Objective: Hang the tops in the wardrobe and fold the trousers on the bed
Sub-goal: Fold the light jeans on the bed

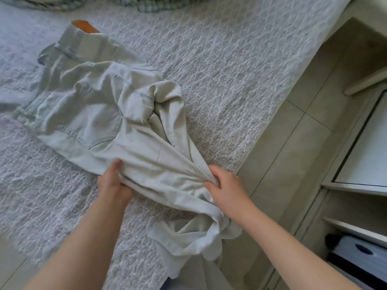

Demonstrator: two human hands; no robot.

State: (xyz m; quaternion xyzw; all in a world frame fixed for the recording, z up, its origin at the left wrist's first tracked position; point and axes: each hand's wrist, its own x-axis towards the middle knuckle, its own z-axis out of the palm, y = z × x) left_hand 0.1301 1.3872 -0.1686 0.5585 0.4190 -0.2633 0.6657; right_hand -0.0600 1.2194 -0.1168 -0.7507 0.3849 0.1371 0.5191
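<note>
A pair of pale trousers (94, 105) lies crumpled on the bed (230, 59), which is covered by a textured grey-white spread. The waistband lies toward the far left with a back pocket facing up, and a tan patch (84, 27) shows at the top of the waistband. The legs run toward the person and bunch up at the near edge of the bed, where the loose ends spill over the side. The left hand (113, 185) grips the near edge of a trouser leg, thumb on top of the cloth and the other fingers tucked under it. The right hand (228, 187) holds the same leg further right, its fingers (211, 185) curled tight round a gathered fold, so that creases fan out from the grip. Between the two hands the cloth is pulled fairly flat. A checked cloth (146, 3) lies at the far edge of the bed, mostly out of frame. To the right of the bed is a pale tiled floor (293, 143), and beyond it white shelves (356, 229) with a dark box (362, 254) on a lower level
</note>
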